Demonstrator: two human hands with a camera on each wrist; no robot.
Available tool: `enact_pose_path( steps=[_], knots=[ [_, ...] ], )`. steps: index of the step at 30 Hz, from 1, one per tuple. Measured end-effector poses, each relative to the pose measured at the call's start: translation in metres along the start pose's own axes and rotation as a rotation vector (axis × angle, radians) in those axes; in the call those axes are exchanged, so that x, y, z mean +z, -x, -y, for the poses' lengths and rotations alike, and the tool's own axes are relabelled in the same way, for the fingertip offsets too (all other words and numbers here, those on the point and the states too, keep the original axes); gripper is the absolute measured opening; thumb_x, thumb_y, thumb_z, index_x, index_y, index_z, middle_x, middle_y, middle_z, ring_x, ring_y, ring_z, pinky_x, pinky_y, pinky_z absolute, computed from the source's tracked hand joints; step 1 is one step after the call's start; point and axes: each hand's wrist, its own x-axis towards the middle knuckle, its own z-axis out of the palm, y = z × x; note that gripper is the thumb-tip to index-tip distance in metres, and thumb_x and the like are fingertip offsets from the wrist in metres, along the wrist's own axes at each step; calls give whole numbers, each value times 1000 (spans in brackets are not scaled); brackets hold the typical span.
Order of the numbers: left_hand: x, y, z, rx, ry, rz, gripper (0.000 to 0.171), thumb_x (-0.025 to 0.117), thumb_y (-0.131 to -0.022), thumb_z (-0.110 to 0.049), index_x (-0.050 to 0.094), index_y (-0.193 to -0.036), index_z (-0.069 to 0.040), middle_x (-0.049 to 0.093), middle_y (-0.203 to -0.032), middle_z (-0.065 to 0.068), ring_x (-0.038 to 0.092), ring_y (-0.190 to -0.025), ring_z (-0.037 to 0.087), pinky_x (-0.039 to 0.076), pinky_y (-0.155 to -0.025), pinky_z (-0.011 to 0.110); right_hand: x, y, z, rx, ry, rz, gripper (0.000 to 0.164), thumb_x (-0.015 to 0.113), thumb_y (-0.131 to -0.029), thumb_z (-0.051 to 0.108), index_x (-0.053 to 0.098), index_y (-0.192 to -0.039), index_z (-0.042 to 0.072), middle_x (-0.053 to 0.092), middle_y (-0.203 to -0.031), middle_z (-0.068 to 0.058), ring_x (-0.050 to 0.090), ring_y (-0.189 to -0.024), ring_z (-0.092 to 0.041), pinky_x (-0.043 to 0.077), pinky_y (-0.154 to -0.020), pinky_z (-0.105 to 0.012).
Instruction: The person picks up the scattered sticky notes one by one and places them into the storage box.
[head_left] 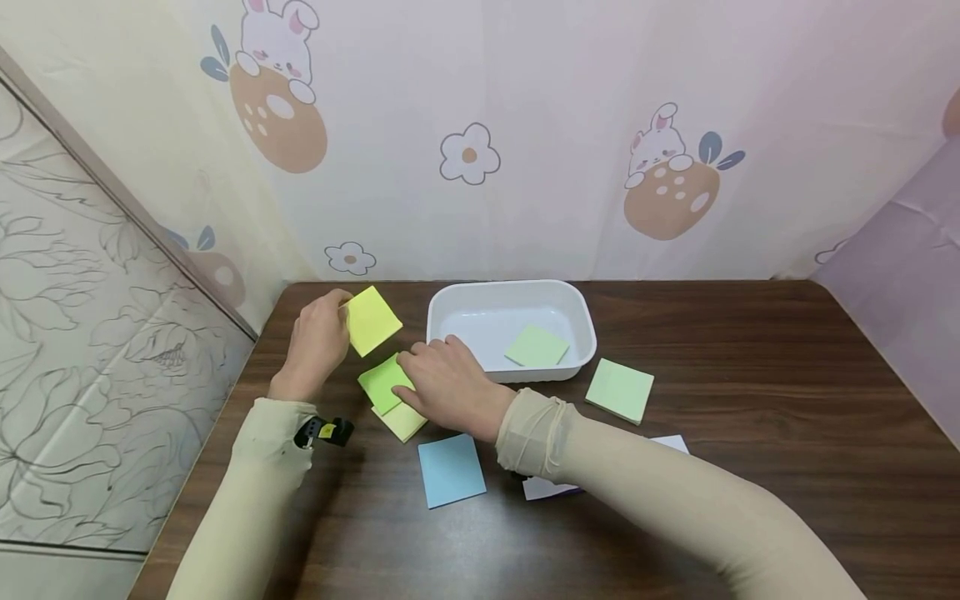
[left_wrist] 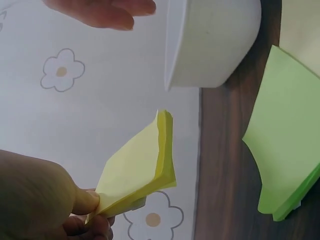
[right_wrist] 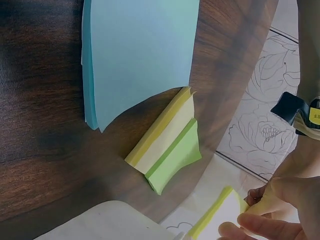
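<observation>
Grasping yellow sticky-note pad (head_left: pixel 372 322) in fingers of left hand (head_left: pixel 317 335), near far left corner of surface (head_left: pixel 750 350). Poising right hand (head_left: pixel 453 382), with fingers released, by near left corner of white tub (head_left: pixel 583 329).

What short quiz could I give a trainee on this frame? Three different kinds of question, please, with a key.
1. Open question: what do the fingers of the left hand hold?
2. True or false: the blue pad lies on the table, outside the white tub.
3. Fill the gap: inside the white tub lie pale ____ notes.

Key:
1. A yellow pad.
2. True.
3. Green.
</observation>
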Motion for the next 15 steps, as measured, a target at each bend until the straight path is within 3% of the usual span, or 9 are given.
enact_pose_path(
  steps=[15],
  knots=[
    [-4,4,-8,24,36,-38,24,45,-95,-2,56,-115,3,61,-92,20,55,-75,30,44,-65,45,1,5,-6,20,-17,4,26,54,-89,43,59,-85,18,55,-75,5,52,-62,-17,35,-56,-30]
  ],
)
